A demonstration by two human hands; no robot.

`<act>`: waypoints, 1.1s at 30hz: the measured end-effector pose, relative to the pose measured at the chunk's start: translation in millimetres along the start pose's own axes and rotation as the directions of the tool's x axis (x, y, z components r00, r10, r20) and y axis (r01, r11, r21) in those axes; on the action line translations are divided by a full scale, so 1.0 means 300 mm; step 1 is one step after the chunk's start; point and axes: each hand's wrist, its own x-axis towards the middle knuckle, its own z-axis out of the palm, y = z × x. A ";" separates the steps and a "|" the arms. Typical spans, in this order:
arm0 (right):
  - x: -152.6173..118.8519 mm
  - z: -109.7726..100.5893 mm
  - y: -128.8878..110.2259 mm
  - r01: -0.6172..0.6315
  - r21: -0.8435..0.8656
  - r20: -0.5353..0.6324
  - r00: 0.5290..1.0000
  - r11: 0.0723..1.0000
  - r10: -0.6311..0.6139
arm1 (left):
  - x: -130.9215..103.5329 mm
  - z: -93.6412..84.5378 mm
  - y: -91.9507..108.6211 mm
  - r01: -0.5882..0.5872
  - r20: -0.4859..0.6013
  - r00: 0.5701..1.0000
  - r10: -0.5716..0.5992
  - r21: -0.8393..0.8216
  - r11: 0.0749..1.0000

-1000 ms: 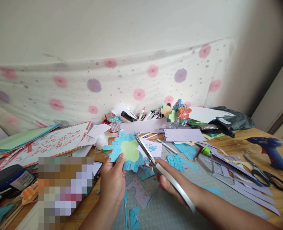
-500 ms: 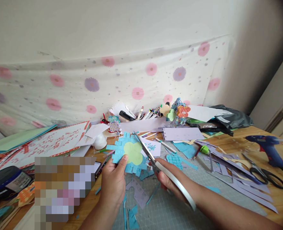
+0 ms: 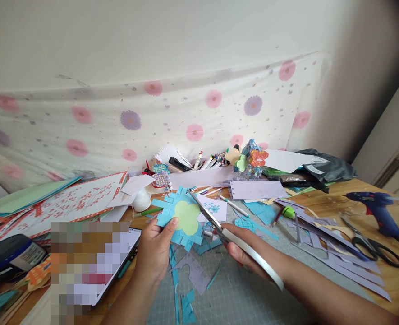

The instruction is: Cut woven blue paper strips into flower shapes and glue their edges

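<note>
Left hand (image 3: 156, 250): clamped, thumb above and fingers below, on the near edge of a blue woven paper (image 3: 167, 211); held up over the cutting mat, well clear of the worktop.
Green paper flower (image 3: 188, 215): lying flat on the blue woven paper, pressed under the left thumb.
Right hand (image 3: 245, 250): clamped round the pale handles of the scissors (image 3: 206, 211), blades pointing away and to the left, alongside the right edge of flower and woven paper; contact impossible to tell.
Cutting mat (image 3: 240, 298): grey and gridded, scattered with blue scraps (image 3: 187, 309) and a lilac offcut (image 3: 196, 275).
Worktop (image 3: 334, 203): wooden; bearing, at right, a blue glue gun (image 3: 385, 214) near black-handled scissors (image 3: 371, 246) and lilac strips (image 3: 370, 286); at left, a dark tub (image 3: 11, 257).
Wall sheet (image 3: 172, 122): white, printed with pink and purple blooms, hung behind.
</note>
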 end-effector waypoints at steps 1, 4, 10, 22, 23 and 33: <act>0.000 -0.003 -0.003 -0.002 0.010 0.011 1.000 1.000 0.002 | 0.001 -0.003 0.006 0.012 0.019 1.000 -0.012 -0.006 1.000; 0.000 -0.008 -0.016 -0.010 0.022 0.015 1.000 1.000 0.009 | 0.005 -0.009 0.018 0.041 0.064 0.997 -0.039 -0.026 0.999; -0.004 -0.026 -0.035 0.003 -0.026 0.002 1.000 1.000 -0.003 | 0.027 -0.033 0.044 0.078 0.086 0.993 -0.083 0.051 0.996; -0.010 -0.040 -0.017 0.013 -0.070 0.095 0.995 0.997 -0.007 | 0.062 -0.080 0.094 0.137 0.219 0.964 -0.147 0.059 0.989; -0.011 -0.042 -0.015 0.011 -0.078 0.101 0.995 0.997 -0.003 | 0.063 -0.085 0.096 0.141 0.235 0.960 -0.151 0.060 0.988; -0.016 -0.066 -0.011 -0.019 -0.064 0.212 0.977 0.998 0.032 | 0.084 -0.131 0.112 0.133 0.320 0.930 -0.179 0.161 0.978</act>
